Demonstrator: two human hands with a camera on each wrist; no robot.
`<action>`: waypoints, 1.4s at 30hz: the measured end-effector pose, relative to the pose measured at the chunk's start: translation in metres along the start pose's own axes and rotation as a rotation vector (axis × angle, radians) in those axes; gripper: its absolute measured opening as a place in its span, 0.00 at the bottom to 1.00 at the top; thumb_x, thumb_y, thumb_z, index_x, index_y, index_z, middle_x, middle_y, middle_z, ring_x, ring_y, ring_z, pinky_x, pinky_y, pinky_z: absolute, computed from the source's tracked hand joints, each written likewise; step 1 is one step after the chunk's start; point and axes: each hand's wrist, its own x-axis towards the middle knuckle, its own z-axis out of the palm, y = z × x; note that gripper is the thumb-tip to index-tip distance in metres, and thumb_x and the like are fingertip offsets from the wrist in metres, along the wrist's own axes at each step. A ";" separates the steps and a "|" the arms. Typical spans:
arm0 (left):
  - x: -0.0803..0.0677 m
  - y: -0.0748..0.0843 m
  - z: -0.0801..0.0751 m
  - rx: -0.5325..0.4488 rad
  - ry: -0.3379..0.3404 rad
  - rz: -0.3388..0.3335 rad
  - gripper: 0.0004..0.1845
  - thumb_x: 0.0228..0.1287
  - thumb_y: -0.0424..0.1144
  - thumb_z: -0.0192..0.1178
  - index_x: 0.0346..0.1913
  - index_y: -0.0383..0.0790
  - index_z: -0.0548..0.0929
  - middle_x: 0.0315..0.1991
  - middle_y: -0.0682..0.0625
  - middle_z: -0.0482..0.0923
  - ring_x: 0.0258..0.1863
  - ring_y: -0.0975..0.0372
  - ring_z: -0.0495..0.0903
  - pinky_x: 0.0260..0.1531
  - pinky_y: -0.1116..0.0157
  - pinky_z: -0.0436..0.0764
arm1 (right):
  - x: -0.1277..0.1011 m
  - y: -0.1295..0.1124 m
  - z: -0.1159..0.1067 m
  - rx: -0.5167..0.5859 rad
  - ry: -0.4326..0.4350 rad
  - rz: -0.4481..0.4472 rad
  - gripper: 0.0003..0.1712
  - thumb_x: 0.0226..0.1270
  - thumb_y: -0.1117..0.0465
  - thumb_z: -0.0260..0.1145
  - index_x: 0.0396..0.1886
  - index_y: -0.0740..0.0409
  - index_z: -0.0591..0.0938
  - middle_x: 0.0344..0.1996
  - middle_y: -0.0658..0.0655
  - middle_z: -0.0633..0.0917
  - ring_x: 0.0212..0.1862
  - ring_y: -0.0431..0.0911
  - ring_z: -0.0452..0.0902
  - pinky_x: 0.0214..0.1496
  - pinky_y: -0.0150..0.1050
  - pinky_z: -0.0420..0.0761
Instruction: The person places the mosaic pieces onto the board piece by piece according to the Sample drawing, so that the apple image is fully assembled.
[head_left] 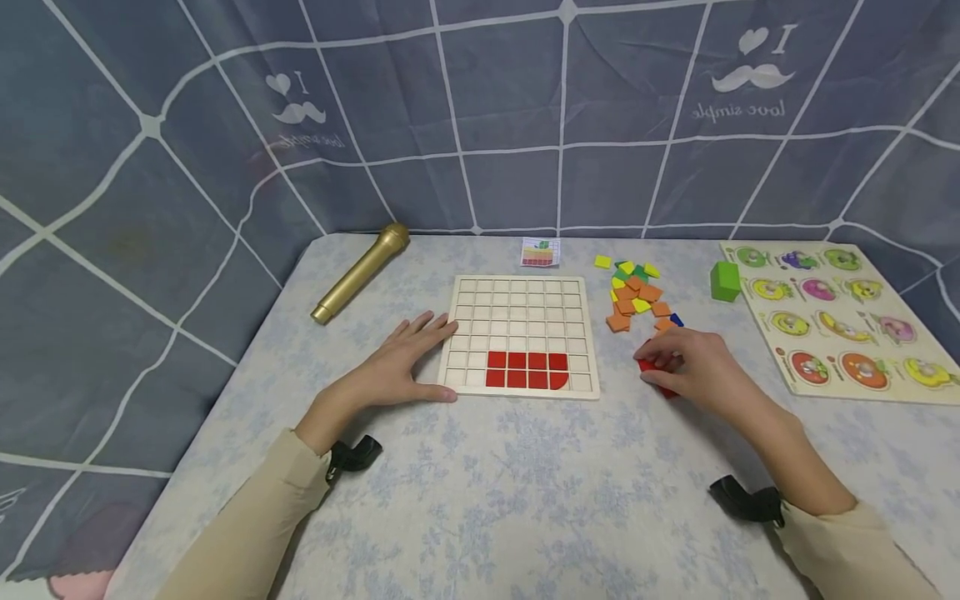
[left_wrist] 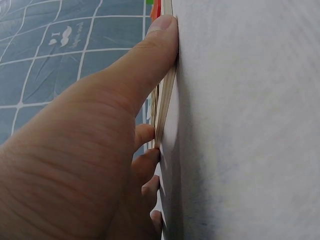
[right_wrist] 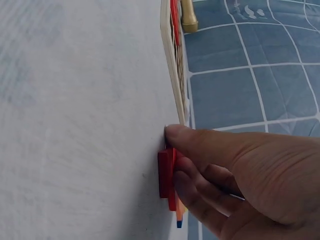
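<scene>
A square wooden grid board (head_left: 517, 312) lies mid-table, with two rows of red tiles (head_left: 537, 361) in its lower cells; the bottom right tile has a rounded corner. My left hand (head_left: 393, 362) rests at the board's left edge, fingers spread and the thumb (left_wrist: 162, 37) against its side near the front corner. To the right of the board, my right hand (head_left: 697, 367) pinches a red tile between thumb and curled fingers, low over the table. Another red piece (right_wrist: 163, 172) sits right beside the fingertips in the right wrist view. The hand partly hides these pieces.
Loose orange tiles (head_left: 624, 307), yellow, green and blue ones lie beyond my right hand. A small pattern card (head_left: 540, 252) is behind the board. A green block (head_left: 724, 282) stands beside a fruit puzzle board (head_left: 900, 393). At back left lies a gold microphone (head_left: 363, 273).
</scene>
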 end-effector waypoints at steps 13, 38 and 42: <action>-0.002 0.002 -0.001 -0.014 0.012 0.015 0.59 0.58 0.61 0.77 0.86 0.47 0.55 0.87 0.45 0.47 0.87 0.46 0.39 0.85 0.43 0.37 | 0.000 -0.002 0.004 0.064 -0.018 0.078 0.12 0.60 0.63 0.82 0.42 0.57 0.89 0.33 0.50 0.86 0.36 0.44 0.79 0.37 0.35 0.81; -0.001 0.000 0.001 -0.008 0.015 0.017 0.60 0.58 0.61 0.77 0.86 0.47 0.55 0.87 0.45 0.47 0.87 0.46 0.39 0.85 0.43 0.37 | 0.007 -0.027 0.013 0.107 0.051 -0.007 0.11 0.61 0.66 0.80 0.42 0.53 0.93 0.35 0.49 0.90 0.37 0.45 0.80 0.39 0.32 0.83; -0.001 0.000 0.001 -0.003 0.016 0.021 0.60 0.58 0.61 0.77 0.86 0.46 0.55 0.87 0.44 0.47 0.87 0.46 0.39 0.85 0.43 0.37 | 0.015 -0.040 0.015 0.158 0.044 -0.060 0.13 0.64 0.69 0.78 0.48 0.56 0.92 0.40 0.51 0.91 0.40 0.45 0.85 0.42 0.35 0.89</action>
